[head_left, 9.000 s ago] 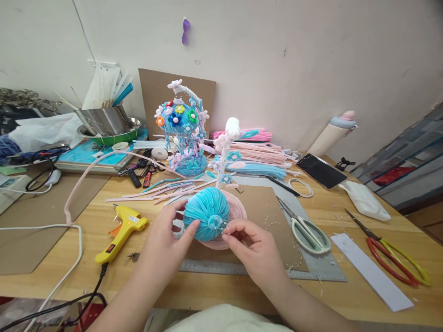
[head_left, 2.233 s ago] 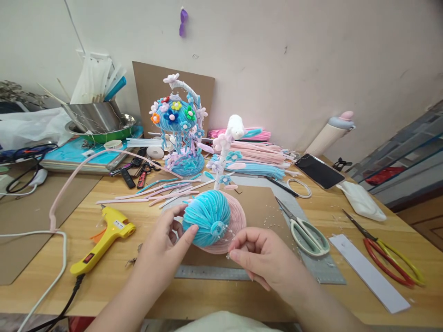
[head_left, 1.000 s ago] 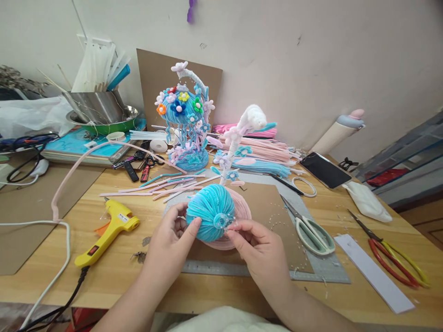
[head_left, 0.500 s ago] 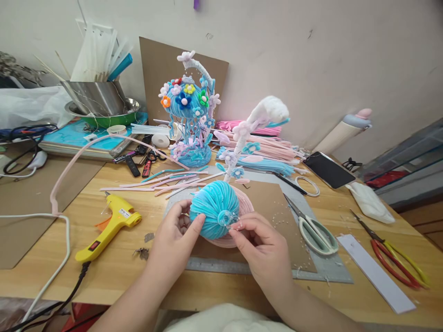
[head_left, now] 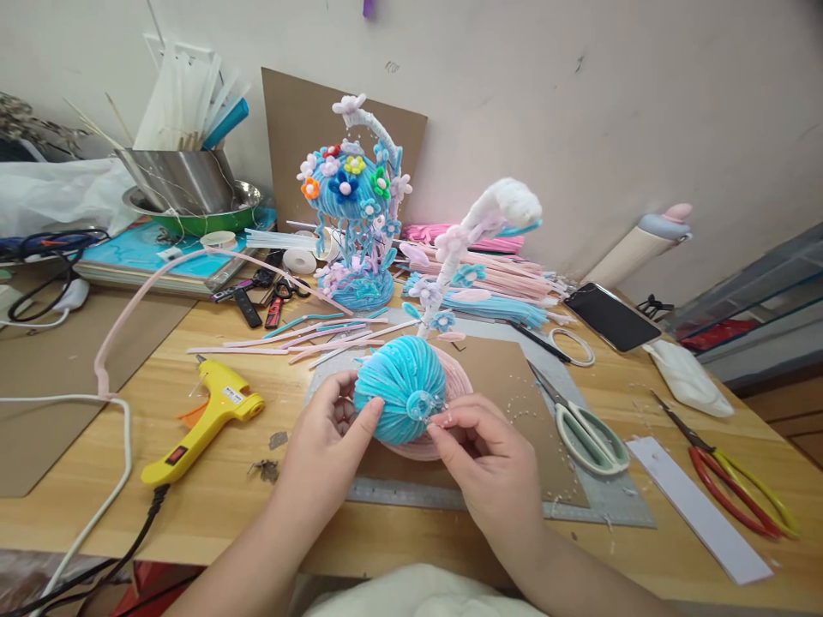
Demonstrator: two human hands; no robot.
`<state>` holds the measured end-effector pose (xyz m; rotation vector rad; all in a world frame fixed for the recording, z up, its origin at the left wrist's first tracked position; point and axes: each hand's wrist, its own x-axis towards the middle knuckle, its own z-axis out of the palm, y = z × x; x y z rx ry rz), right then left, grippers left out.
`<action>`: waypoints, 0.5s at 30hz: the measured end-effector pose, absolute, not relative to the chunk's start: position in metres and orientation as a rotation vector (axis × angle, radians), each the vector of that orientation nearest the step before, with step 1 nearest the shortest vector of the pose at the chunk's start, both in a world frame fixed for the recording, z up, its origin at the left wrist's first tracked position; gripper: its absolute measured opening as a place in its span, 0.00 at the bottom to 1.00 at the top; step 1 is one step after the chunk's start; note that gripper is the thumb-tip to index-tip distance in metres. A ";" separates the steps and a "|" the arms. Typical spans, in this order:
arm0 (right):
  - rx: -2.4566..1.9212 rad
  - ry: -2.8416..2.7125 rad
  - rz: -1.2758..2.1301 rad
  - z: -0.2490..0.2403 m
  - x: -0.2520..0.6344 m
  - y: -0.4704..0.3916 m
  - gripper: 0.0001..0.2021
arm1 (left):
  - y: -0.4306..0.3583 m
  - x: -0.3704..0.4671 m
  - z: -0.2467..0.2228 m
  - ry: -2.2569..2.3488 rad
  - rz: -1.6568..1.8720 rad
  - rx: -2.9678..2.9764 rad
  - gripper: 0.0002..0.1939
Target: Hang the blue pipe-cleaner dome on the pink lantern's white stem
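Note:
In front of me my left hand (head_left: 331, 428) grips the left side of a blue pipe-cleaner dome (head_left: 399, 377), thumb on its front. A small round blue knot with clear beads sits at the dome's centre. My right hand (head_left: 492, 450) pinches thumb and forefinger at the end of a clear bead string (head_left: 440, 411) beside that knot. Behind the dome lies a pink coiled base (head_left: 455, 368), with a white wrapped curved stem (head_left: 450, 248) rising from it, decorated with pastel flowers.
A yellow glue gun (head_left: 212, 416) lies on the left. Green-handled scissors (head_left: 590, 437), red-and-yellow pliers (head_left: 729, 480) and a white strip (head_left: 698, 510) lie on the right. Behind stand a finished-looking jellyfish ornament (head_left: 351, 193), pipe-cleaner bundles (head_left: 489, 274) and a phone (head_left: 610, 315).
Both hands hold almost the same place on the dome and bead string. The whole view has shifted very slightly; nothing has been let go.

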<state>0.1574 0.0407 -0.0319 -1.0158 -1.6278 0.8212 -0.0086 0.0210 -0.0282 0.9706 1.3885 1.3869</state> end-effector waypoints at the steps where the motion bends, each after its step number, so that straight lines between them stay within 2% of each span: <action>1: -1.015 -1.628 0.819 -0.032 0.157 0.041 0.03 | 0.021 -0.009 -0.028 1.393 1.385 0.971 0.23; 15: -1.006 -1.637 0.791 -0.032 0.155 0.042 0.03 | 0.020 -0.009 -0.031 1.383 1.367 0.971 0.23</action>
